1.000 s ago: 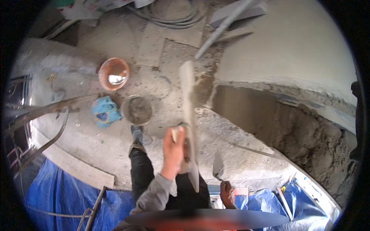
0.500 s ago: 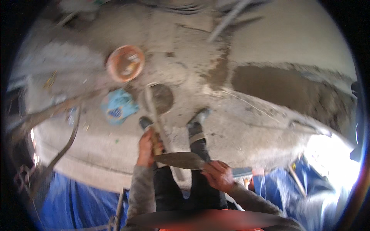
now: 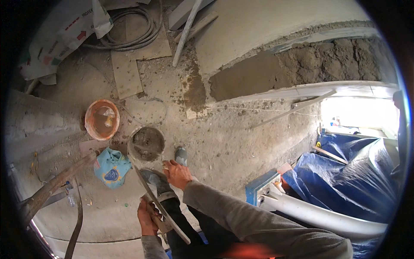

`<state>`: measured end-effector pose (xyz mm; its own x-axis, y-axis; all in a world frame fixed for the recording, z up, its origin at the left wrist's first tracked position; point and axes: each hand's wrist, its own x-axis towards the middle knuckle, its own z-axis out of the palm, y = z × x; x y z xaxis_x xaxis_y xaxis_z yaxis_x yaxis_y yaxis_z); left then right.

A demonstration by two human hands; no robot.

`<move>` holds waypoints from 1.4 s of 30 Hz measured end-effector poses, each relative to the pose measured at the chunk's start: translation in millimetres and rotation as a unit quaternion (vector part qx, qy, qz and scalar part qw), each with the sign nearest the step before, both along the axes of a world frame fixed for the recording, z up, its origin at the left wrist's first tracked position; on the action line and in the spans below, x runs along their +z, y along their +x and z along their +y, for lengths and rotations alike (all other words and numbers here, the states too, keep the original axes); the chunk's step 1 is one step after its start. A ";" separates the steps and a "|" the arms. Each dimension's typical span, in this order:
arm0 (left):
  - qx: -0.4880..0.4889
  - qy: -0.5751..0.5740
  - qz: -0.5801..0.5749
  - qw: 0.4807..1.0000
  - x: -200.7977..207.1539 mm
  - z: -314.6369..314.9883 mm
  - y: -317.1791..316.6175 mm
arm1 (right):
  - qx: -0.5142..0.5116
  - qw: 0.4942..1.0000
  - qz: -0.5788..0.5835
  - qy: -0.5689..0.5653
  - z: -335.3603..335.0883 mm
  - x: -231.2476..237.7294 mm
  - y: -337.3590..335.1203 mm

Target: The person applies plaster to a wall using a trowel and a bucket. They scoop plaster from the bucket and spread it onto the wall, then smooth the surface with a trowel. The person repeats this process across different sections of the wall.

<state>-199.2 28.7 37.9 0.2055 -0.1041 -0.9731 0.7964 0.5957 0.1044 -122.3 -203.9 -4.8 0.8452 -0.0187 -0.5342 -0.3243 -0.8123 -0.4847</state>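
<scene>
My left hand (image 3: 148, 218) is closed round the handle of a long, narrow wooden float (image 3: 161, 203), seen nearly edge-on and slanting up toward the mortar bucket. In front of my legs, my right hand (image 3: 177, 174) has its fingers curled near the bucket's lower right side; what they hold is hidden. The round mortar bucket (image 3: 161, 137) stands just ahead of my boots, with wet grey mortar inside. Beside it on the left lies a light-blue plastic bag (image 3: 112, 168). Farther left is an orange bucket (image 3: 87, 121) with murky water and a pale object inside.
Fresh mortar (image 3: 246, 75) fills a strip along the wall at right, smooth nearer, rough farther along. A wooden strip (image 3: 293, 110) leans there. Blue tarpaulin (image 3: 340, 172) and a white pipe (image 3: 319, 213) lie lower right. Poles (image 3: 60, 181) stand at left; coiled hose (image 3: 151, 32) lies at the back.
My view has swung to the right. My right hand has reached forward toward the mortar bucket, and the dark trowel blade between my hands no longer shows. My left hand keeps the float, now lower.
</scene>
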 end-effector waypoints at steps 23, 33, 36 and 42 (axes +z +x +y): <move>0.103 0.101 0.003 0.990 -92.4 37.5 -74.5 | 0.244 0.939 0.146 -0.196 35.0 -266.1 135.9; 0.151 0.064 0.001 0.986 -103.5 20.4 -76.8 | 0.344 0.911 0.077 -0.213 0.8 -244.0 66.9; 0.142 0.090 0.010 0.986 -104.6 15.7 -66.8 | 0.289 0.931 0.054 -0.215 25.7 -258.8 96.7; 0.126 0.100 0.006 0.987 -99.0 20.0 -54.1 | 0.406 0.904 0.000 -0.137 54.0 -275.7 26.9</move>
